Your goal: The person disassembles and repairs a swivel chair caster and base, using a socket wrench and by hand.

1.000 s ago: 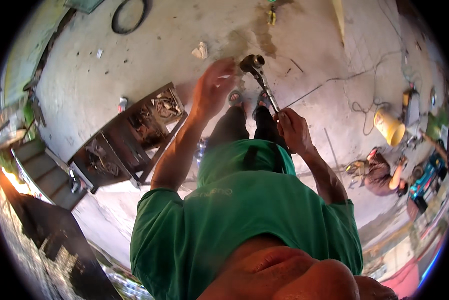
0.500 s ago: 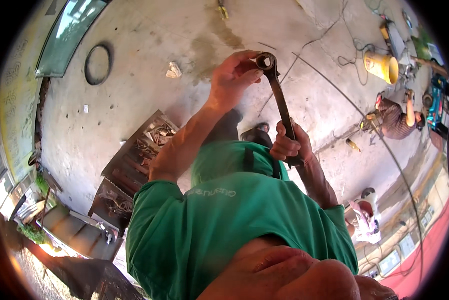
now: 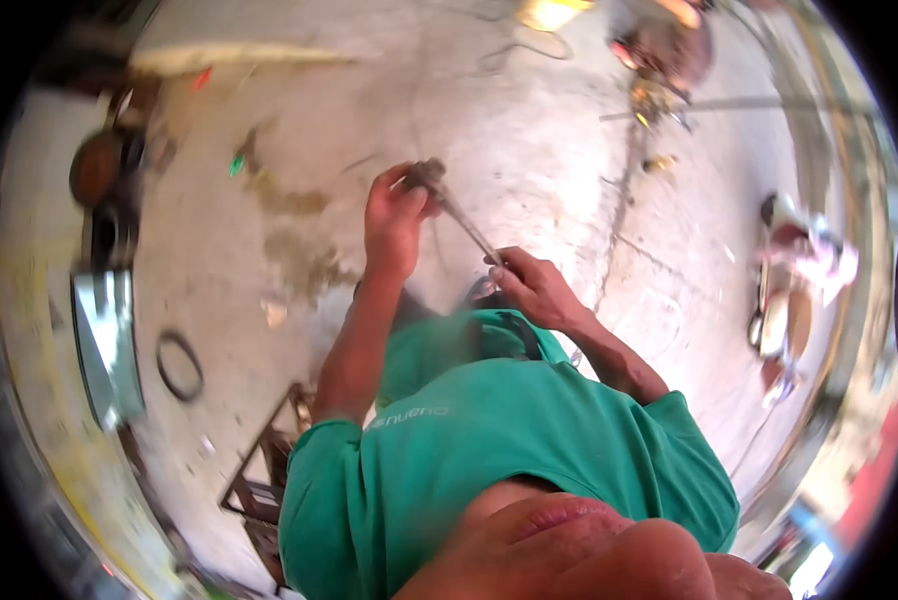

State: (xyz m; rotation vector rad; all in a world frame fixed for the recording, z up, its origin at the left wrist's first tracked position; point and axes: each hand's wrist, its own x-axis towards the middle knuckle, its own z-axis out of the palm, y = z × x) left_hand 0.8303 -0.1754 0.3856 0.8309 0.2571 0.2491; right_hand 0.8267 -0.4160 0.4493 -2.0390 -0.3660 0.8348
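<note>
A metal wrench [image 3: 465,222] lies diagonally between my two hands, above the grey concrete floor. My left hand [image 3: 397,220] has its fingers closed around the socket head at the upper end, slightly blurred. My right hand [image 3: 529,285] grips the lower end of the handle, in front of my green shirt. My feet show only in small part beyond the shirt's hem.
A glass pane [image 3: 104,350] and a black ring [image 3: 162,362] lie left. A dark metal rack [image 3: 256,460] stands lower left. At top right a crouching person [image 3: 669,50] is beside a yellow bucket [image 3: 549,14] and tools [image 3: 654,100]. A pale scooter [image 3: 791,315] stands right.
My view has swung round, shifting the floor objects. My left hand, first apart from the wrench, has closed on its head, and the wrench now tilts further across my body.
</note>
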